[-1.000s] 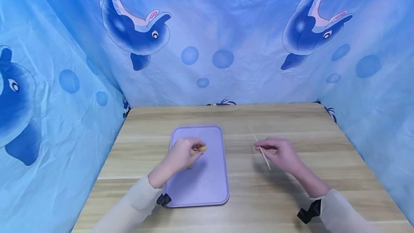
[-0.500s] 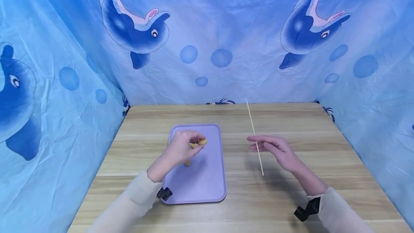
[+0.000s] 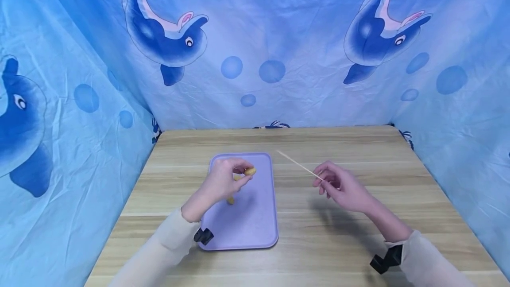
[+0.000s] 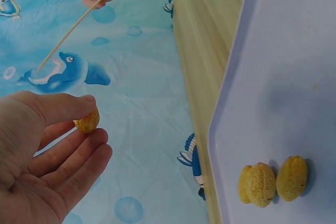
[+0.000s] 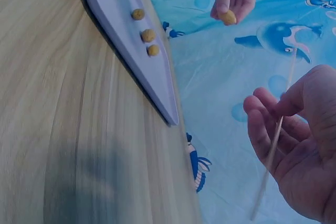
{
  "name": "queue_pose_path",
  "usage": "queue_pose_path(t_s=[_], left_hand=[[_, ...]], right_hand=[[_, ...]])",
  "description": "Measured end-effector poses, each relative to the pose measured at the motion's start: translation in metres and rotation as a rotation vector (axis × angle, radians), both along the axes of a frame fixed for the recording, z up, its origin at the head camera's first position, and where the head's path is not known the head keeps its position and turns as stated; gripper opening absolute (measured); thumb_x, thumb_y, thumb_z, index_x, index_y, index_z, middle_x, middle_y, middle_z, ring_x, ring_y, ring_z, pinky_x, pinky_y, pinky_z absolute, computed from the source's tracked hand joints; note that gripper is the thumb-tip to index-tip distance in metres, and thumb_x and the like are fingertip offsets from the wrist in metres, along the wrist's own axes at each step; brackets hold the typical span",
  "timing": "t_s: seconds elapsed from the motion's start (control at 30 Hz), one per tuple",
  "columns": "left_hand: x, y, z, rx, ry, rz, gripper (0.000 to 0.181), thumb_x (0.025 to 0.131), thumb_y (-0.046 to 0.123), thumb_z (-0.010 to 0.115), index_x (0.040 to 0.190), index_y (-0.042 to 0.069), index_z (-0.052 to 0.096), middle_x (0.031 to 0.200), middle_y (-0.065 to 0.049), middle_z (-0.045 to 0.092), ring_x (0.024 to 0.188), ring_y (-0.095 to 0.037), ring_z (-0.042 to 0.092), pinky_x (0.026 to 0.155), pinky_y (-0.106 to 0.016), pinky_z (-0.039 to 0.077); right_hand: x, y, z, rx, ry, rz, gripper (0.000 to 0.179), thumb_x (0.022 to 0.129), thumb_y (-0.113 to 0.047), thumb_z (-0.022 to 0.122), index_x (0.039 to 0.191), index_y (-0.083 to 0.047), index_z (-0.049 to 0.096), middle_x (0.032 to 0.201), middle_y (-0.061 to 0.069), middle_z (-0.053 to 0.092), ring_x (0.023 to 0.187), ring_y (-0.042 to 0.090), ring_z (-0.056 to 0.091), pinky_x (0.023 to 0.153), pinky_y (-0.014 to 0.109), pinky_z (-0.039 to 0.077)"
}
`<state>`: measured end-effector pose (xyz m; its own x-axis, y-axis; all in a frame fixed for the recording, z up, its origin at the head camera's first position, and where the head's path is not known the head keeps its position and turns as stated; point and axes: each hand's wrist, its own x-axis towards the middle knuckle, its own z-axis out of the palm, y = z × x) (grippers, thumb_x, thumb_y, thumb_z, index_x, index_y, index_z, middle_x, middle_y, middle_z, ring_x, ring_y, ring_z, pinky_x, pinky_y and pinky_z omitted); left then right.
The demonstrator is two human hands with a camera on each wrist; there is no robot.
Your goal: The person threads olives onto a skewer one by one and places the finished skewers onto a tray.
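Observation:
My left hand [image 3: 223, 181] is raised over the lilac tray [image 3: 255, 225]. Thumb and fingertips pinch a small, yellow-brown, wrinkled fruit-like ball [image 4: 88, 123], whose exact kind I cannot tell. Three similar balls [image 5: 148, 35] lie on the tray near one another, partly hidden behind the left hand in the head view. My right hand [image 3: 344, 187] is held above the table right of the tray. Between thumb and fingers it grips a thin wooden skewer [image 3: 300, 165], which slants up and left toward the left hand. Skewer and held ball are apart.
A wood-grain table [image 3: 299, 251] lies under the tray. Blue curtains [image 3: 255, 114] with dolphin prints surround its back and sides. Black wrist mounts [image 3: 384, 260] sit at both cuffs.
The right hand has turned the skewer, loosening its fingers midway and regripping it nearer one end; the far end now leans left. The left hand and its ball have barely moved.

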<state>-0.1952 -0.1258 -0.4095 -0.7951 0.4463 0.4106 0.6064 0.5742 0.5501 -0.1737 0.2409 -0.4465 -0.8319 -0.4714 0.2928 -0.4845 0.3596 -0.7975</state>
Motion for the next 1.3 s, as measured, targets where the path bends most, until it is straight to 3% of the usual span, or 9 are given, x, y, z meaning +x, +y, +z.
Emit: queue_pose_path(t_s=[0.17,0.4,0.8,0.9,1.13,1.3], left_hand=[[-0.003,0.0,0.002,0.025,0.05,0.019,0.017,0.086,0.005,0.088,0.101,0.008,0.082,0.095,-0.004,0.083,0.084,-0.018,0.081,0.077,-0.027,0.068],[-0.003,0.002,0.01,0.118,0.001,0.019,0.018,0.088,0.003,0.085,0.105,0.009,0.082,0.102,-0.005,0.082,0.09,-0.019,0.08,0.08,-0.025,0.068],[-0.007,0.008,0.01,0.207,0.016,-0.04,0.022,0.087,-0.006,0.08,0.105,0.005,0.078,0.104,-0.008,0.08,0.091,-0.022,0.082,0.081,-0.025,0.068],[-0.008,0.008,0.012,0.276,-0.018,-0.049,0.023,0.085,-0.009,0.077,0.105,0.003,0.076,0.102,-0.01,0.08,0.093,-0.024,0.082,0.082,-0.024,0.067],[-0.008,0.007,0.015,0.465,-0.169,-0.083,0.025,0.084,-0.014,0.072,0.106,-0.002,0.071,0.107,-0.019,0.075,0.099,-0.032,0.081,0.084,-0.028,0.068],[-0.006,0.006,0.019,0.537,-0.195,-0.075,0.024,0.084,-0.015,0.072,0.105,-0.003,0.071,0.107,-0.023,0.075,0.095,-0.027,0.082,0.083,-0.032,0.069]], right_hand=[[-0.001,0.003,0.003,0.054,0.055,-0.066,0.031,0.099,0.013,0.06,0.115,-0.013,0.068,0.095,0.0,0.075,0.071,0.011,0.067,0.052,0.024,0.054],[-0.002,0.003,0.009,0.113,0.198,-0.123,0.033,0.096,0.01,0.067,0.107,-0.021,0.075,0.09,-0.008,0.072,0.059,0.001,0.048,0.047,0.021,0.044],[-0.009,-0.006,0.021,0.15,0.431,-0.193,0.03,0.09,0.006,0.078,0.104,-0.021,0.083,0.083,-0.007,0.074,0.055,-0.002,0.046,0.047,0.014,0.042],[-0.01,-0.008,0.026,0.157,0.464,-0.204,0.03,0.09,0.005,0.079,0.104,-0.021,0.083,0.082,-0.006,0.074,0.055,-0.001,0.046,0.047,0.013,0.041],[-0.012,-0.012,0.036,0.159,0.506,-0.219,0.03,0.088,0.006,0.079,0.103,-0.02,0.083,0.083,-0.008,0.074,0.056,0.0,0.046,0.049,0.012,0.041],[-0.012,-0.014,0.041,0.158,0.525,-0.221,0.03,0.088,0.005,0.08,0.102,-0.02,0.083,0.084,-0.009,0.074,0.058,0.0,0.047,0.049,0.011,0.04]])
